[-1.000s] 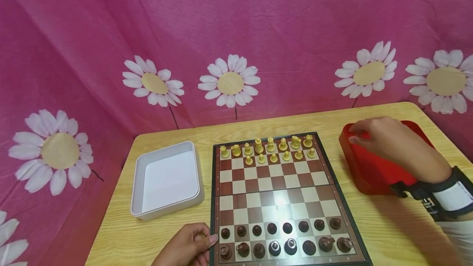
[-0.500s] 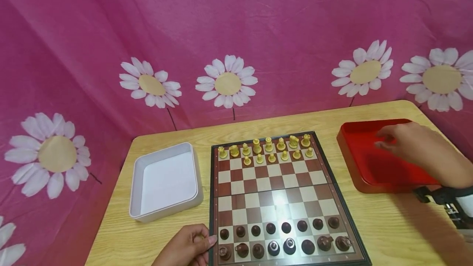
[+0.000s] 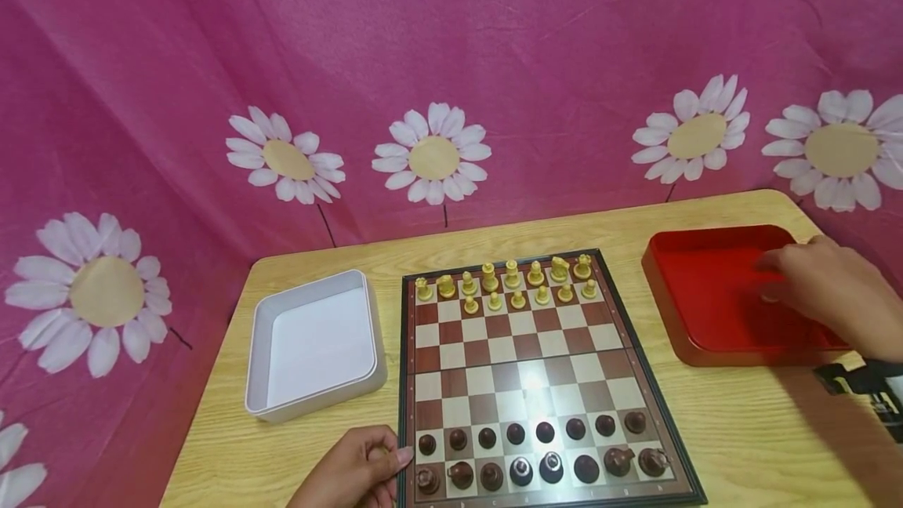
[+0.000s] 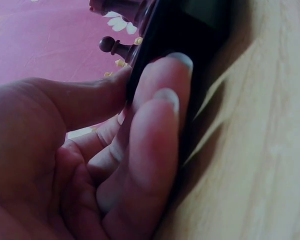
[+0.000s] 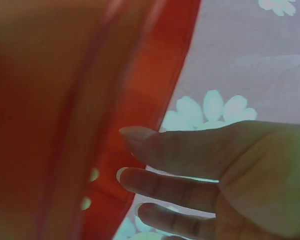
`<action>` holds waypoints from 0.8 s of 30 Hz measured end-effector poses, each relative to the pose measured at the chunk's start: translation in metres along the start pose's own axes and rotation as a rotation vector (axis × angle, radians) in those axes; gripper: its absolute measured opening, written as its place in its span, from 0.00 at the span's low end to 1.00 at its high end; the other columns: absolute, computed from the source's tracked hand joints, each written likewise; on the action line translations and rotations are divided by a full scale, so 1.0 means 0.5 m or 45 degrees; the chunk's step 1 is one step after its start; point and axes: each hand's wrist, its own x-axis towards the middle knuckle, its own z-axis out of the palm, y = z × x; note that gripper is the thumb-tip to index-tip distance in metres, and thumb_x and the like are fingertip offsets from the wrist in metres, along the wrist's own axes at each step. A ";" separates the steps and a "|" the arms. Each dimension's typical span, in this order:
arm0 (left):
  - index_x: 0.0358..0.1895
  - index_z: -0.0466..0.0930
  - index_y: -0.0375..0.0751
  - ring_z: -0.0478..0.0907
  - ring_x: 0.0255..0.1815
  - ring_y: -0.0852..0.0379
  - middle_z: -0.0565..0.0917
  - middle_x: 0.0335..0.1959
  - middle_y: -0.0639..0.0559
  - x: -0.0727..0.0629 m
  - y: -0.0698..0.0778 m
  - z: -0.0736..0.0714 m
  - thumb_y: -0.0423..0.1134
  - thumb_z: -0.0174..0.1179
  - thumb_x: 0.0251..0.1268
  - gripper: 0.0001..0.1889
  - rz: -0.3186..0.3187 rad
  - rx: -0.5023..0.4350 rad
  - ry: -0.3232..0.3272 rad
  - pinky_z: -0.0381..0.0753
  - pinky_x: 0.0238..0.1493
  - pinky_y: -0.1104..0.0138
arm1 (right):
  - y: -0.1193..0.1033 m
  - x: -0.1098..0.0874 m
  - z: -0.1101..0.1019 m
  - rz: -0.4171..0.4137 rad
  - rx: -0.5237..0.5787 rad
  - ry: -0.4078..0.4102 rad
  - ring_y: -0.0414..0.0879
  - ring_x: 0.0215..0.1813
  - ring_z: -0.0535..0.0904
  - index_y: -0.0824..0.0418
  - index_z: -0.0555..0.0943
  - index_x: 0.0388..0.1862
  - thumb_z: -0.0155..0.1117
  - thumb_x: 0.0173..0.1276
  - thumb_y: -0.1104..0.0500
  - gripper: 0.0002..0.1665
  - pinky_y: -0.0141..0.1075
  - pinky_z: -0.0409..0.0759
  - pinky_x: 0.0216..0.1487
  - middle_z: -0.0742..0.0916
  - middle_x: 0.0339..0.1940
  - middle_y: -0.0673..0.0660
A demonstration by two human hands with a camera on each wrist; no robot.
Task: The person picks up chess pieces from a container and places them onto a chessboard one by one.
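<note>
My left hand point(image 3: 356, 467) pinches the left edge of the chessboard point(image 3: 466, 379) near its front corner. In the left wrist view the thumb lies at the board's upper edge, with the fingers point(image 4: 155, 145) curled against its underside. Dark chess pieces point(image 3: 520, 470) fill the two near rows. Cream chess pieces point(image 3: 490, 277) line the far row, with several cream pawns point(image 3: 518, 299) before them from the third column rightward. Over the right part of the red tray point(image 3: 712, 288) hovers my right hand point(image 3: 835, 288), fingers loosely extended and holding nothing. Two small pale shapes point(image 5: 90, 190) show inside the tray in the right wrist view.
A white tray point(image 3: 257, 359) stands on the wooden table point(image 3: 339, 433) to the left of the board. Behind the table hangs a pink curtain point(image 3: 564, 61) printed with white daisies.
My right hand has moved rightward across the red tray, from its left rim toward its right side. The left hand keeps its hold on the board, and the chess pieces stand as before.
</note>
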 end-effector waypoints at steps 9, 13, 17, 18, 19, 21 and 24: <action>0.34 0.78 0.38 0.78 0.17 0.64 0.82 0.17 0.55 -0.001 0.000 0.000 0.49 0.65 0.73 0.17 0.001 -0.002 -0.003 0.78 0.19 0.73 | 0.021 -0.003 0.020 0.032 -0.066 -0.055 0.48 0.21 0.71 0.68 0.88 0.37 0.80 0.57 0.60 0.14 0.38 0.74 0.20 0.83 0.16 0.53; 0.34 0.79 0.38 0.78 0.17 0.64 0.82 0.17 0.55 0.000 -0.002 0.000 0.49 0.65 0.73 0.16 0.003 -0.003 -0.004 0.78 0.19 0.73 | 0.021 -0.004 0.020 0.038 -0.056 -0.068 0.48 0.21 0.71 0.68 0.88 0.35 0.79 0.58 0.61 0.11 0.38 0.76 0.20 0.82 0.15 0.53; 0.34 0.79 0.38 0.78 0.17 0.64 0.82 0.17 0.55 0.001 -0.003 -0.001 0.49 0.65 0.73 0.17 0.015 -0.004 -0.007 0.78 0.19 0.73 | 0.021 -0.005 0.023 0.051 -0.021 -0.074 0.48 0.20 0.72 0.71 0.88 0.35 0.77 0.58 0.64 0.10 0.37 0.80 0.21 0.84 0.17 0.55; 0.34 0.79 0.38 0.78 0.17 0.64 0.82 0.17 0.55 0.001 -0.004 -0.001 0.49 0.65 0.73 0.17 0.018 -0.004 -0.008 0.78 0.19 0.73 | 0.021 -0.005 0.024 0.054 -0.012 -0.077 0.48 0.20 0.72 0.71 0.88 0.36 0.76 0.59 0.64 0.10 0.37 0.80 0.21 0.84 0.17 0.55; 0.34 0.79 0.38 0.78 0.17 0.64 0.82 0.17 0.55 0.001 -0.004 -0.002 0.49 0.65 0.73 0.17 0.020 -0.003 -0.009 0.78 0.19 0.73 | 0.022 -0.005 0.025 0.053 0.004 -0.077 0.48 0.20 0.72 0.72 0.88 0.36 0.76 0.59 0.65 0.10 0.38 0.80 0.22 0.85 0.17 0.55; 0.34 0.79 0.38 0.78 0.17 0.64 0.82 0.17 0.55 0.001 -0.004 -0.002 0.49 0.65 0.73 0.17 0.019 -0.002 -0.009 0.78 0.19 0.73 | 0.024 -0.004 0.028 0.046 0.022 -0.068 0.47 0.20 0.72 0.72 0.87 0.37 0.76 0.59 0.66 0.10 0.38 0.81 0.22 0.85 0.18 0.55; 0.34 0.79 0.38 0.79 0.17 0.64 0.82 0.17 0.55 0.002 -0.005 -0.001 0.49 0.65 0.73 0.17 0.013 0.000 -0.006 0.78 0.19 0.73 | 0.027 -0.001 0.031 0.049 0.026 -0.066 0.48 0.22 0.71 0.73 0.86 0.36 0.76 0.58 0.66 0.11 0.37 0.78 0.23 0.83 0.17 0.55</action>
